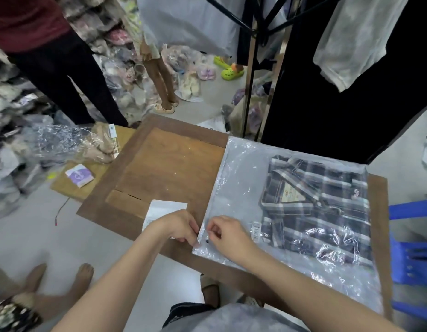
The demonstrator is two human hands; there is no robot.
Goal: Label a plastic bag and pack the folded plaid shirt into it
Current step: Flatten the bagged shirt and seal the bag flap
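A clear plastic bag (238, 188) lies flat on the right half of the wooden table (164, 161). The folded dark plaid shirt (322, 209) is inside it, collar toward the far side. A small barcode label (256, 230) sits on the bag near the shirt's lower left corner. My left hand (181, 226) and my right hand (228, 233) both pinch the bag's near-left edge, fingers closed on the plastic. A white label sheet (164, 208) lies on the table, partly under my left hand.
A blue plastic stool (413, 257) stands right of the table. Bagged garments (71, 144) and a small purple packet (79, 175) lie on a low board at left. People stand beyond the table; bare feet (61, 281) rest near left. Hanging clothes (351, 68) fill the upper right.
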